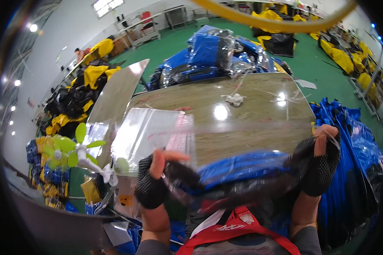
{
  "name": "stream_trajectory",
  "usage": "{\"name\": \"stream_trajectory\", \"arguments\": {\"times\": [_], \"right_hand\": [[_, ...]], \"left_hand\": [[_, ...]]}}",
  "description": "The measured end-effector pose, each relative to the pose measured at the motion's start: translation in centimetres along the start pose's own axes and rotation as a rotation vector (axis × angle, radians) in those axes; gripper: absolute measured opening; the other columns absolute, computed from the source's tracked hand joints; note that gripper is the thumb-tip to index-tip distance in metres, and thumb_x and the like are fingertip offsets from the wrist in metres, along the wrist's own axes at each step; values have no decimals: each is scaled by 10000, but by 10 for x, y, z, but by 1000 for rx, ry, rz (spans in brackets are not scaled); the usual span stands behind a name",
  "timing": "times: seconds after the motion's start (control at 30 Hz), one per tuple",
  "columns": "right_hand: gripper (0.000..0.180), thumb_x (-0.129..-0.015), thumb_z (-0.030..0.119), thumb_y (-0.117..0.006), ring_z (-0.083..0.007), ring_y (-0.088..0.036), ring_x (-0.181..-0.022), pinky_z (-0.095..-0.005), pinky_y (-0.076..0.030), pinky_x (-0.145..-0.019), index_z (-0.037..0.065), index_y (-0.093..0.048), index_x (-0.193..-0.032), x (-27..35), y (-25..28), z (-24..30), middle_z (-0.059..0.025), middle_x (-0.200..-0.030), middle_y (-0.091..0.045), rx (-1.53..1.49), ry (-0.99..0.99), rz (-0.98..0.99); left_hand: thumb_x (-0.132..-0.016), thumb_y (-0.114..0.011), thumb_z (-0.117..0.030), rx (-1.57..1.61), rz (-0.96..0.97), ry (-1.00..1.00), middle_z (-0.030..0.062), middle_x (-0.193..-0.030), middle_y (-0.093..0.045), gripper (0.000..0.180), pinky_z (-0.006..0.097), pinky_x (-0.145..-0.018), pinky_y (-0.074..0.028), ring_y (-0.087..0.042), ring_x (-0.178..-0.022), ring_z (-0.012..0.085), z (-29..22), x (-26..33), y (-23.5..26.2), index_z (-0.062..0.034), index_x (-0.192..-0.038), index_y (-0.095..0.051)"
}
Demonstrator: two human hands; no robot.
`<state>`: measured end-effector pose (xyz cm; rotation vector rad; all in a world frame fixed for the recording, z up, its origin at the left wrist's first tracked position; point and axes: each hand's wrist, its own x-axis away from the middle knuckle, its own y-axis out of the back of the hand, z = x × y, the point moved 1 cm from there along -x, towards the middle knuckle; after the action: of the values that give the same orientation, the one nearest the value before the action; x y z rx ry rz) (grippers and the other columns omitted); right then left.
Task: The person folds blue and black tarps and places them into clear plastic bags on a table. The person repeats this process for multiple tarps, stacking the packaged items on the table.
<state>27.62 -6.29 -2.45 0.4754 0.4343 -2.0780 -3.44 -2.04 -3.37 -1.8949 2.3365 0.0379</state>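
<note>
Since the blue-and-black bundle (242, 170) low in the middle looks soft, not too heavy and slippery in its clear bag (181, 191), I would hold its two ends, just where I see the left hand (154, 180) and right hand (321, 163) gripping, near the shiny table (259, 106).

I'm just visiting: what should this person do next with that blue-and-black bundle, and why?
Probably lower the blue-and-black bundle onto the wood-patterned tabletop: the left hand and right hand hold it up by its ends, and the tabletop lies just beyond, so it could support the bundle.
</note>
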Motion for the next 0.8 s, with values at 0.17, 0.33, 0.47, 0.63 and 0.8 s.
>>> {"name": "stream_trajectory", "arguments": {"times": [0.17,0.33,0.47,0.63,0.8], "right_hand": [[93,-951,134,-560,-114,-556,-605,-247,-452,-594,45,-584,-943,-9,-20,-75,-11,-797,-575,-268,-393,206],[153,-924,181,-592,-77,-520,-762,-239,-436,-707,38,-603,-871,3,-13,-270,14,-774,-579,161,-460,225],[186,-893,181,-620,-196,-611,-820,-323,-480,-758,6,-616,-958,-17,-18,-295,-79,-868,-648,330,-656,325],[219,-801,116,-621,-355,-601,-937,-423,-482,-828,67,-648,-1013,-14,-97,-233,-153,-994,-642,720,311,464],[129,-831,183,-597,-315,-596,-891,-432,-493,-753,137,-681,-918,0,-182,-244,-101,-891,-622,828,254,801]], "left_hand": [[-1011,-383,-388,38,62,213,222,-987,-667,469,370,-755,-542,-684,-799,274,53,-42,7,16,-1177,-553],[-1002,-402,-390,520,-115,410,236,-1039,-648,472,453,-814,-541,-657,-910,352,249,-105,24,12,-1242,-465],[-978,-479,-402,294,-267,459,181,-991,-667,435,388,-747,-561,-675,-824,294,262,-120,18,-10,-1156,-540],[-939,-595,-314,305,-230,341,110,-950,-668,348,313,-719,-547,-670,-817,212,283,-124,28,2,-1085,-590],[-896,-661,-327,-148,-234,325,16,-850,-611,387,272,-608,-467,-577,-719,124,304,-138,27,-54,-1149,-556]]}}
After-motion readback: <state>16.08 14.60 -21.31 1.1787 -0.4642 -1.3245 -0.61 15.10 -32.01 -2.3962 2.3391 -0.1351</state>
